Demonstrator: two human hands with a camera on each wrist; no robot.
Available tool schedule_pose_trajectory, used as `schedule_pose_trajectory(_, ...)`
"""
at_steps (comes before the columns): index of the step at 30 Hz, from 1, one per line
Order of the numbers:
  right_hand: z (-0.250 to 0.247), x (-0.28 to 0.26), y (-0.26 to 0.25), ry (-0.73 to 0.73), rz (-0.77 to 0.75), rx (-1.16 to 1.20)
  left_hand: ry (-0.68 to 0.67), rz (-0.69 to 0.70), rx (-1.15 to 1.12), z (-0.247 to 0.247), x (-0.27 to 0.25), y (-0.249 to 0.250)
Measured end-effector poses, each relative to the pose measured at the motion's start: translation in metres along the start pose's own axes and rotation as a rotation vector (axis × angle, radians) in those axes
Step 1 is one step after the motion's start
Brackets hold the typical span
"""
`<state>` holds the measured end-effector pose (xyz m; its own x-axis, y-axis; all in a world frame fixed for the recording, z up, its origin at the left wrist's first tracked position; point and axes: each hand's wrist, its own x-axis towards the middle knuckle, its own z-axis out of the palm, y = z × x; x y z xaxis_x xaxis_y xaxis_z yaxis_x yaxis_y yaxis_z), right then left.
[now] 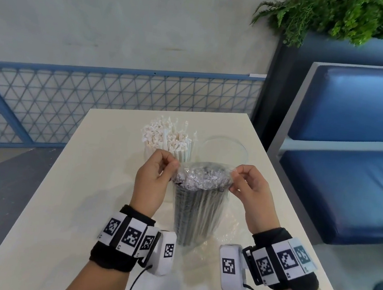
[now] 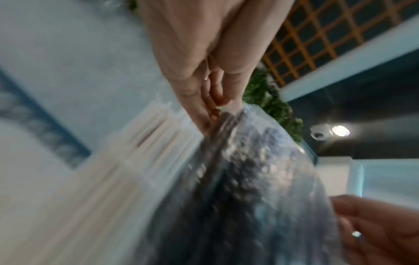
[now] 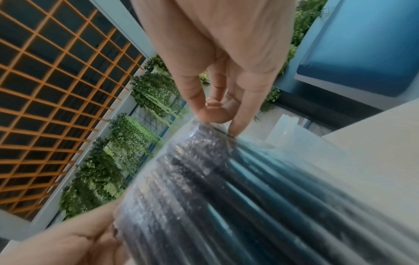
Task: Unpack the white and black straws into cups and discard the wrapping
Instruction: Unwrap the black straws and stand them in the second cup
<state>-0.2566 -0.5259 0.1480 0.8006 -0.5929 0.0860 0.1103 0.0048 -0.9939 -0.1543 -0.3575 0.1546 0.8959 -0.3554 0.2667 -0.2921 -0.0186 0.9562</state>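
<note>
A bundle of black straws in a clear plastic wrapping stands upright on the white table. My left hand pinches the wrapping's top edge on its left side. My right hand pinches the same edge on the right. The left wrist view shows my left hand's fingers pressed on the wrapping. The right wrist view shows thumb and fingertips nipping the film over the black straws. White straws stand in a cup behind. An empty clear cup stands to their right.
Crumpled clear plastic lies on the table at the bundle's base. A blue bench runs along the table's right side, with a planter behind it. A blue lattice rail lines the wall beyond the table's far edge.
</note>
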Motion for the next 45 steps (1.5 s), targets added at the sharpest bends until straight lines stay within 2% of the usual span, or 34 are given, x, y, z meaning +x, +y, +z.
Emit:
schedule_pose_trajectory(4,-0.003,-0.002,-0.002,-0.030,-0.044,-0.071,-0.032,0.070,0.155,-0.007,0.003,0.010)
schedule_pose_trajectory(10,-0.006,-0.006,-0.005,-0.197,-0.152,-0.272,0.023,-0.043,0.035,-0.010,0.000,0.014)
schedule_pose_trajectory(14,-0.007,-0.011,-0.010,-0.345,-0.217,-0.301,-0.003,-0.037,0.110,-0.013,0.005,0.024)
schedule_pose_trajectory(19,-0.010,-0.011,-0.006,-0.523,-0.189,-0.354,-0.062,-0.080,0.077,-0.011,0.009,0.026)
schedule_pose_trajectory(22,-0.005,-0.012,0.006,-0.621,-0.118,-0.397,-0.064,-0.042,0.088,-0.008,0.008,0.027)
schedule_pose_trajectory(23,-0.001,-0.014,0.011,-0.597,-0.118,-0.421,-0.059,-0.024,0.092,-0.007,0.008,0.027)
schedule_pose_trajectory(26,0.010,-0.021,0.022,-0.406,-0.186,-0.463,-0.050,0.010,0.051,-0.002,0.005,0.022)
schedule_pose_trajectory(30,0.018,-0.028,0.025,-0.293,-0.276,-0.540,-0.031,-0.097,-0.271,0.004,0.000,0.015)
schedule_pose_trajectory(32,0.021,-0.032,0.024,-0.262,-0.293,-0.585,-0.050,-0.139,-0.349,0.003,-0.001,0.014)
schedule_pose_trajectory(34,0.024,-0.037,0.025,-0.231,-0.355,-0.662,-0.072,-0.110,-0.225,0.000,-0.002,0.019)
schedule_pose_trajectory(37,0.033,-0.045,0.031,-0.156,-0.473,-0.878,-0.101,0.077,0.314,-0.009,0.004,0.033)
schedule_pose_trajectory(39,0.042,-0.053,0.033,-0.134,-0.482,-0.916,-0.091,0.145,0.462,-0.015,0.007,0.043)
schedule_pose_trajectory(42,0.044,-0.062,0.023,-0.245,-0.488,-0.770,-0.134,0.154,0.425,-0.018,0.010,0.047)
schedule_pose_trajectory(45,0.035,-0.060,0.001,-0.495,-0.287,-0.473,-0.231,0.095,0.170,-0.026,0.011,0.046)
